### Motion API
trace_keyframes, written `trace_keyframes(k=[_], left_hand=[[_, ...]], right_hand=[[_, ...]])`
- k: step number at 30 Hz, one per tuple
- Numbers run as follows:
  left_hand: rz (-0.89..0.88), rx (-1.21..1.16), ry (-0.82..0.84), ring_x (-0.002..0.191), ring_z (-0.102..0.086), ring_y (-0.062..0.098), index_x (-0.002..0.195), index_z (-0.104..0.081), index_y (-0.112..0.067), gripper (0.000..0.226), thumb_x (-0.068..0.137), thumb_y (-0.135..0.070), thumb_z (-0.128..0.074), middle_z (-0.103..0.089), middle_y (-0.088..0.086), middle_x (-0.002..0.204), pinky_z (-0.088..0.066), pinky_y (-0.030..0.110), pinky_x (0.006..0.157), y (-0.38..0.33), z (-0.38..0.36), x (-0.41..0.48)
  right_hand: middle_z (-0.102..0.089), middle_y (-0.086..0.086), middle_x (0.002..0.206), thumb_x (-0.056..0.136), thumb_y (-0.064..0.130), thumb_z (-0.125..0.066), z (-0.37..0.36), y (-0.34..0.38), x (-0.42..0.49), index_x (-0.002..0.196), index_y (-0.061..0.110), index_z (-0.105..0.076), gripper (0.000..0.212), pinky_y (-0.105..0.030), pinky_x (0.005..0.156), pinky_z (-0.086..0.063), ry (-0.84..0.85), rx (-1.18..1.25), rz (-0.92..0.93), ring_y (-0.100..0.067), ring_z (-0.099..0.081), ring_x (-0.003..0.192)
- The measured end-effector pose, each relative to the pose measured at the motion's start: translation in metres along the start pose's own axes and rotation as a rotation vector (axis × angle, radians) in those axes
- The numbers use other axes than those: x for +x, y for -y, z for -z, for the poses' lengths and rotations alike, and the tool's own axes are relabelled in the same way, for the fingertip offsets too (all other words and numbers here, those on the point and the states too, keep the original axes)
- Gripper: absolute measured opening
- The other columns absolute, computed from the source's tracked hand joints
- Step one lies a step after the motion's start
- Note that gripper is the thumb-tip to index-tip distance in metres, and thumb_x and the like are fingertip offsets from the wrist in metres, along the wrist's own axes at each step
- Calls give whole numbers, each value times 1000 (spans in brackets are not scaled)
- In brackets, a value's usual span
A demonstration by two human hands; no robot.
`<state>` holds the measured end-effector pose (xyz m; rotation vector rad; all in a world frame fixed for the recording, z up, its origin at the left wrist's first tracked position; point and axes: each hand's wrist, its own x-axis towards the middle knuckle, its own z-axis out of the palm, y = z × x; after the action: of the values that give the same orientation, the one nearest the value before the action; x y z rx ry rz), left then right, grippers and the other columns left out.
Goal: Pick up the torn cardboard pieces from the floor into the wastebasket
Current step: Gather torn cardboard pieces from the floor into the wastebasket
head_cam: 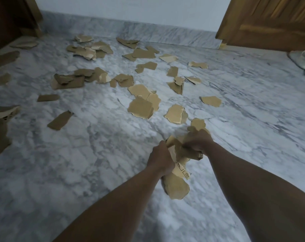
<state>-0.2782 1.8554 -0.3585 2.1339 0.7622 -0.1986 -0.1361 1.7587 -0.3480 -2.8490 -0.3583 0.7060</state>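
Only one view is given, taken from a wide-angle camera worn on the head and aimed forward and down. Both forearms are seen entering from the bottom edge, and the left hand [159,158] and right hand [197,142] are caught low in the middle, near the lens. Beyond the fingertips the marble floor [95,172] is seen stretching away to a white wall [130,9]. Straight lines are bent toward the edges by the lens. No second view is supplied for overlap.

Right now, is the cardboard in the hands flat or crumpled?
Crumpled. The cardboard bundle is bunched between the left hand and right hand, bent at several angles.
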Motion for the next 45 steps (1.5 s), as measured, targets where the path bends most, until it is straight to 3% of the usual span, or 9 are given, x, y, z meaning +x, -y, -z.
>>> trace_keyframes(k=[3,8,14,18,21,24,34,41,45], left_hand=[[40,45,-7,113,-58,28,124,-43,-13,59,77,-15,-77,-55,10,124,-51,35,86,-3,-1,0],[136,109,53,121,-55,28,135,-39,-9,76,73,-19,-83,-52,10,133,-48,34,91,-7,0,9],[156,160,135,118,-57,29,134,-43,-4,77,72,-18,-85,-57,12,130,-50,33,88,-10,1,17],[158,243,155,121,-53,28,134,-43,-6,82,67,-24,-88,-49,14,133,-50,36,92,-15,3,19],[86,304,134,114,-59,28,128,-49,-8,66,72,-18,-82,-54,12,127,-52,35,87,-16,0,17],[-29,390,76,111,-61,27,127,-51,-9,52,79,-13,-72,-59,9,123,-52,35,86,-15,-5,11],[-21,385,153,110,-61,28,129,-46,-8,58,77,-6,-73,-57,9,123,-51,34,83,-14,-3,8],[-38,397,209,110,-61,27,125,-50,-8,56,75,-11,-76,-57,7,123,-47,31,76,-11,0,19],[-12,280,312,107,-64,27,133,-50,-5,70,72,-15,-84,-61,11,124,-55,31,82,2,19,22]], right_hand=[[-51,-10,106,77,44,-62,3,10,6,108,11,-56,46,-29,60,-47,-69,-55,60,-22,-57,84],[-64,-10,100,79,34,-63,24,12,20,100,9,-61,33,-39,84,-58,-182,272,-83,-28,-64,95],[-47,-10,112,88,39,-45,9,-8,38,107,17,-49,30,-44,81,-27,-186,130,-254,-33,-38,114],[-49,-6,95,81,32,-54,9,-12,40,108,14,-52,33,-38,81,-43,-124,129,-184,-31,-51,101],[-46,-4,80,81,18,-59,9,-9,40,122,3,-52,44,-28,58,-46,-166,260,-218,-20,-52,68],[-45,-8,80,83,13,-63,8,-8,42,128,4,-31,56,-42,76,-57,-200,496,-314,-27,-56,74],[-67,-9,73,70,24,-78,25,15,33,69,10,-60,23,-33,64,-59,-334,798,-300,-22,-65,61],[-72,-6,92,61,48,-68,-1,68,50,102,12,-71,54,-39,81,-60,-120,488,58,-27,-70,91],[-58,-4,82,90,47,-50,-15,75,67,93,12,-60,37,-35,75,-46,-87,243,132,-32,-63,97]])
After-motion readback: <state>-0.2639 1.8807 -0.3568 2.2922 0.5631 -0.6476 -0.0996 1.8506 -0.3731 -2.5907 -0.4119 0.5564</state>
